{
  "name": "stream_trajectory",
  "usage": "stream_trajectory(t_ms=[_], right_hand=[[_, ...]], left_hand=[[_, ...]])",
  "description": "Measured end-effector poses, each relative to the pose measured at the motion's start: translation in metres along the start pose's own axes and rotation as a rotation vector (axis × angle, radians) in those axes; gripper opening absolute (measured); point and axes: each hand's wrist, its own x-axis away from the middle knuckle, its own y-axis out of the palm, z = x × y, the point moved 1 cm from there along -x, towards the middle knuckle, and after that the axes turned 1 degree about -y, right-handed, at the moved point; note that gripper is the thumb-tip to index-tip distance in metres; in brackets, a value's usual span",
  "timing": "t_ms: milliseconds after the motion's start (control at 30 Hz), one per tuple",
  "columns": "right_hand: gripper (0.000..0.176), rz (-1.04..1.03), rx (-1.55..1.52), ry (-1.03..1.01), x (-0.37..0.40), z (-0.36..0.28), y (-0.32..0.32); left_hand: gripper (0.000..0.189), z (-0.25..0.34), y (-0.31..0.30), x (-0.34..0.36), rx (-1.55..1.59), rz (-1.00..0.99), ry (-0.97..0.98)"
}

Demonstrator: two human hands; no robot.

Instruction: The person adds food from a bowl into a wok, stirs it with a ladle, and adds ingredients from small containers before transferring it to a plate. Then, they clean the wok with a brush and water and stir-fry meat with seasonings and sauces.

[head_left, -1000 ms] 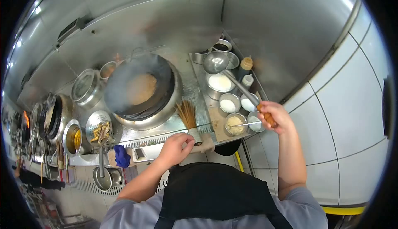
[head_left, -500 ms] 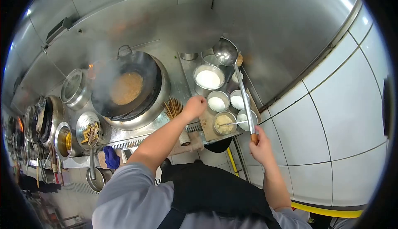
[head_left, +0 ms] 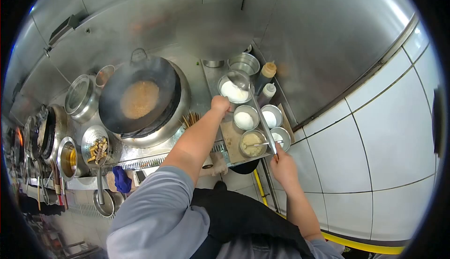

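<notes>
My right hand [head_left: 284, 166] is closed around the handle end of a long metal ladle [head_left: 262, 114]. The ladle's bowl is tilted over the rim of a metal bowl of white powder [head_left: 233, 92], its tip at the white contents. At the near left side of that bowl, my left hand [head_left: 221, 103] has its fingers curled against the rim; the fingertips are partly hidden. Closer to me stand smaller bowls: one of white powder [head_left: 244, 120], another white one [head_left: 269, 118], and one of pale yellow paste [head_left: 252, 144] with a spoon in it.
On the left, a steaming wok [head_left: 159, 78] on the stove holds brown liquid. A perforated strainer [head_left: 97, 137] with food pieces sits beside a metal pot [head_left: 69, 158]. Two squeeze bottles [head_left: 267, 74] stand by the right wall. A bamboo brush [head_left: 191, 118] lies near my left forearm.
The ladle has swung down and left from above the bottles to the large white-filled bowl. My left hand has moved up to that bowl's side. My right hand has shifted slightly left.
</notes>
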Motion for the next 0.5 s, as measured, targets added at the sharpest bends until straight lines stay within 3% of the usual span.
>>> stream_trajectory(t_ms=[67,167,267,333,500], right_hand=[[0.050,0.038,0.019,-0.008,0.001,-0.004,-0.001],[0.049,-0.067,0.154,0.030,-0.005,-0.013,-0.007],[0.049,-0.099,-0.008,0.051,0.001,-0.012,-0.009],[0.051,-0.035,0.165,0.015,-0.003,-0.014,-0.002],[0.051,-0.055,0.009,0.007,-0.002,-0.012,-0.011]], left_hand=[[0.028,-0.007,0.003,-0.004,0.029,0.004,0.023],[0.026,0.000,0.001,-0.005,0.086,0.020,0.034],[0.031,-0.009,0.002,-0.007,0.062,0.053,0.043],[0.033,-0.009,0.005,-0.012,0.110,0.029,0.048],[0.030,-0.007,-0.002,-0.009,0.029,-0.002,0.052]])
